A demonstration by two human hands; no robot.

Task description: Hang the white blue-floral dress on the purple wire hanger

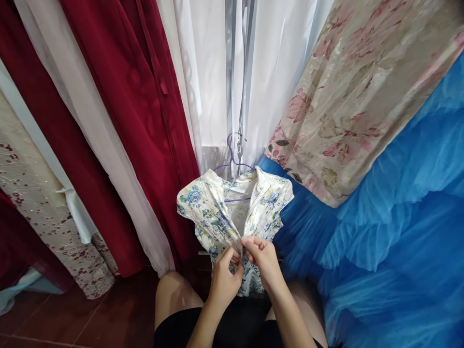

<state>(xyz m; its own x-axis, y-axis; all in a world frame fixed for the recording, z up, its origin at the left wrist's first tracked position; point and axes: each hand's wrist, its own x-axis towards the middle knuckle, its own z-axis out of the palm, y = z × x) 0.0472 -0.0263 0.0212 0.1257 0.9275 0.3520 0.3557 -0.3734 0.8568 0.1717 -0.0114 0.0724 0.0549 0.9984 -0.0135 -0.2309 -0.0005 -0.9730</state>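
Note:
A white floral dress with blue and yellow flowers hangs in front of me on a purple hanger. Its neckline lies open in a deep V, and the hanger's lower bar shows inside it. My left hand is closed on the dress's front edge, just below the point of the V. Slightly higher, my right hand pinches the opposite edge between thumb and fingers. Whether a button or other fastening lies between the fingertips, I cannot make out. Below my hands the lower part of the dress looks gathered, partly hidden by them.
Dark red fabric and pale lengths hang on the left. White fabric hangs behind the hanger. On the right are a beige floral garment and a ruffled blue tulle gown. Dark red tiles cover the floor.

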